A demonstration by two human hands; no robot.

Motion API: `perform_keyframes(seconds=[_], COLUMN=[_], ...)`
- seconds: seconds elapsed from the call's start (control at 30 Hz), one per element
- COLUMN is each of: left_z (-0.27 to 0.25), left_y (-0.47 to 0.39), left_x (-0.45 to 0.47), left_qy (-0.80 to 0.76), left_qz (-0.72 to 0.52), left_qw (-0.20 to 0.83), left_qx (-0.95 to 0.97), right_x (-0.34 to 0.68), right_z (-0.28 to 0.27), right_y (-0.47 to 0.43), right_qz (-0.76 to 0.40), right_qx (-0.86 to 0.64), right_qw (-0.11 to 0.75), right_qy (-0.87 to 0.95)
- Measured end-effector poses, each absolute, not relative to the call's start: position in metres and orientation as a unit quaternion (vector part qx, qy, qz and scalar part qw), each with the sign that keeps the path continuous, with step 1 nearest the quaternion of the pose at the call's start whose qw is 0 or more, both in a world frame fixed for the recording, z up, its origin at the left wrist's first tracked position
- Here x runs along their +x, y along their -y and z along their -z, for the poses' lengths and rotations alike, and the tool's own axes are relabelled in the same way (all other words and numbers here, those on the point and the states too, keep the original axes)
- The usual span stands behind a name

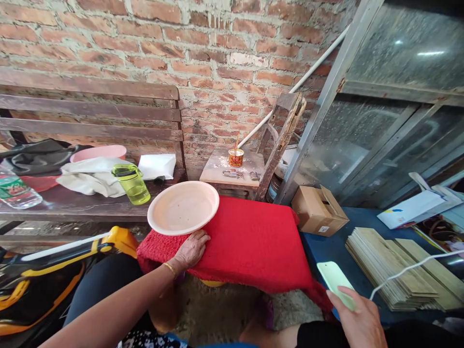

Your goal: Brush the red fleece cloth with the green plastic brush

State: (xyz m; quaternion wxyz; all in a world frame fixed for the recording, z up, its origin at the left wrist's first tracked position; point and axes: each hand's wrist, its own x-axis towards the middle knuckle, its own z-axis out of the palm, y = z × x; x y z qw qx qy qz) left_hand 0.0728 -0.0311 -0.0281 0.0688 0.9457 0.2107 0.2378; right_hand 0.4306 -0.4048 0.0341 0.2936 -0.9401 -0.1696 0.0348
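Right hand (364,321) gripping pale-green slab (329,276); cable (406,268), boards (389,263) beside. Left hand (192,249) on red cloth (253,237), by basin (183,205); finger grip unclear.

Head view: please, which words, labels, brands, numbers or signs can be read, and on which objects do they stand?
No text can be read reliably.
Green-labelled clear plastic bottle: print too blurred.
Translucent yellow-green plastic bottle: faint marking, unreadable.
Brown cardboard box: white sticker too small.
White rectangular box: coloured marks, no readable words.
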Motion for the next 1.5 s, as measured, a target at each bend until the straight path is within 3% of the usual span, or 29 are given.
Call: perform_keyframes(seconds=[0.27, 0.37, 0.5, 0.67, 1.0, 1.13, 1.27, 1.4, 1.5], left_z=[0.028, 0.027, 0.025, 0.022, 0.015, 0.013, 0.017, 0.019, 0.018], left_y=[0.031, 0.031, 0.032, 0.033, 0.036, 0.037, 0.035, 0.034, 0.034], left_x=[0.072, 0.071, 0.07, 0.071, 0.074, 0.075, 0.075, 0.075, 0.075], left_qy=[-0.207, -0.217, -0.222, -0.229, -0.239, -0.23, -0.231, -0.239, -0.238], left_qz=[-0.249, -0.231, -0.217, -0.202, -0.198, -0.21, -0.212, -0.203, -0.206], left_qw=[0.068, 0.076, 0.078, 0.082, 0.098, 0.089, 0.086, 0.096, 0.102], left_qx=[0.944, 0.945, 0.947, 0.949, 0.946, 0.946, 0.946, 0.945, 0.944], right_x=[0.447, 0.459, 0.466, 0.451, 0.44, 0.439, 0.447, 0.462, 0.457], right_z=[-0.037, -0.023, -0.017, -0.021, -0.024, -0.025, -0.02, -0.028, -0.035], right_y=[0.334, 0.348, 0.379, 0.373, 0.36, 0.368, 0.387, 0.409, 0.402], right_qz=[-0.099, -0.106, -0.029, -0.045, -0.053, -0.094, -0.155, -0.022, -0.007], right_qx=[-0.885, -0.911, -0.949, -0.925, -0.908, -0.872, -0.861, -0.937, -0.925], right_qw=[0.337, 0.317, 0.286, 0.352, 0.394, 0.421, 0.374, 0.32, 0.358], right_qy=[0.305, 0.243, 0.13, 0.132, 0.132, 0.232, 0.308, 0.141, 0.129])
